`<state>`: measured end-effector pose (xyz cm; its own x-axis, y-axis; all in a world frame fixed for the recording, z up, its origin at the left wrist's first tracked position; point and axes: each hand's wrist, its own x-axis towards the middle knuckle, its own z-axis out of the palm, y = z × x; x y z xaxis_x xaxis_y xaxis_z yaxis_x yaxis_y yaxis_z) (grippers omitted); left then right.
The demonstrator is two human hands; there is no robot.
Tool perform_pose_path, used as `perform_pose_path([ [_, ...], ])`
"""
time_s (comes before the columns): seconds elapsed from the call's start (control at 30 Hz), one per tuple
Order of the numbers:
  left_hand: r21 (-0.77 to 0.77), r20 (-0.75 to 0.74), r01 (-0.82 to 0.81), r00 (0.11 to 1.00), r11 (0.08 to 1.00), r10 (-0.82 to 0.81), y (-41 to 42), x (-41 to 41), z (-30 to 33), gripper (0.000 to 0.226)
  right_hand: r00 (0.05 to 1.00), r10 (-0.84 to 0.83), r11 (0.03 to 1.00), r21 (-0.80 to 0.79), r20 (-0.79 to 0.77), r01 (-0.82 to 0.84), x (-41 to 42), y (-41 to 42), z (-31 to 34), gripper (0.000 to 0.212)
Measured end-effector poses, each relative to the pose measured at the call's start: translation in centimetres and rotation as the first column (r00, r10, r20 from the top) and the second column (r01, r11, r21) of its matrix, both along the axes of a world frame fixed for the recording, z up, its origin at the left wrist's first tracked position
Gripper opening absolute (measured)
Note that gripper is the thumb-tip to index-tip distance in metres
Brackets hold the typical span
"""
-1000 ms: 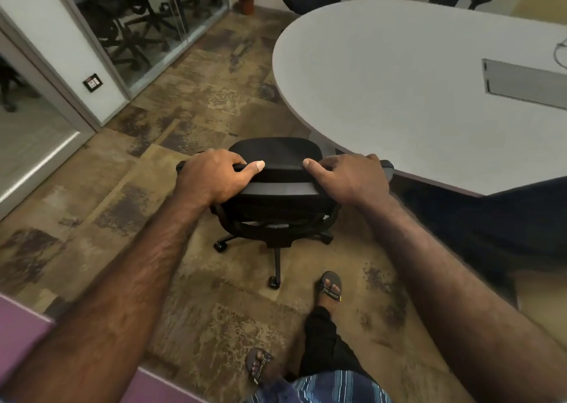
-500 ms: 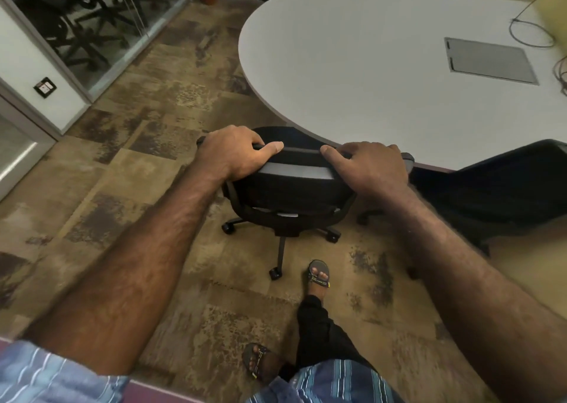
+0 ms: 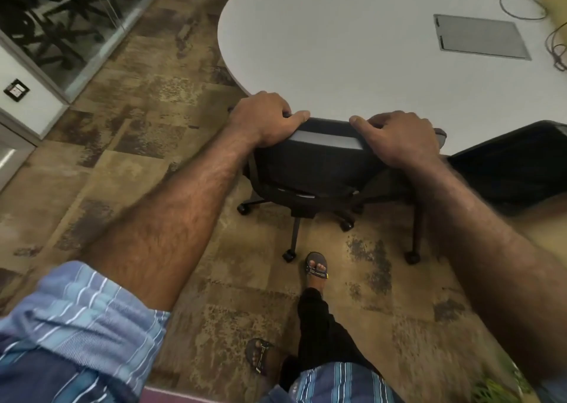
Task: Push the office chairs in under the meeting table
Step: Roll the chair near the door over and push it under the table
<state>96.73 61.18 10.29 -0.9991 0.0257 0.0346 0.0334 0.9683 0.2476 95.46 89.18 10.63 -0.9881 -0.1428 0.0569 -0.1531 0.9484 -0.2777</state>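
Head view: we see the chair (image 3: 319, 163) backrest at the meeting table (image 3: 337, 49) edge.
Hands: left hand (image 3: 264, 120) and right hand (image 3: 399, 138) closed over its top (table directly ahead).

No legible text, label, brand or number anywhere, wall switch plate (image 3: 16, 89) showing only small marks too blurred to read, grey table hatch (image 3: 481, 36) unmarked

Head cam, looks fwd-down, close.
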Motion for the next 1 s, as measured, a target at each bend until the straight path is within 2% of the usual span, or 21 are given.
perform_pose_path([
  [0.37,-0.031,0.007,0.075,0.997,0.997,-0.075,2.2,-7.2,0.0,0.073,0.995,-0.104,0.994,-0.019,-0.006,0.103,-4.7,1.6,0.1,0.08],
  [0.67,-0.034,-0.017,0.07,0.997,0.997,-0.071,0.5,-9.1,0.4,0.071,0.993,-0.111,0.991,-0.075,-0.036,0.108,-6.0,0.0,0.3,0.071],
  [1.0,-0.018,-0.042,0.063,0.997,0.998,-0.063,-1.7,-12.3,-0.3,0.071,0.993,-0.092,0.994,-0.064,-0.078,0.087,-7.6,-2.2,0.0,0.08],
])
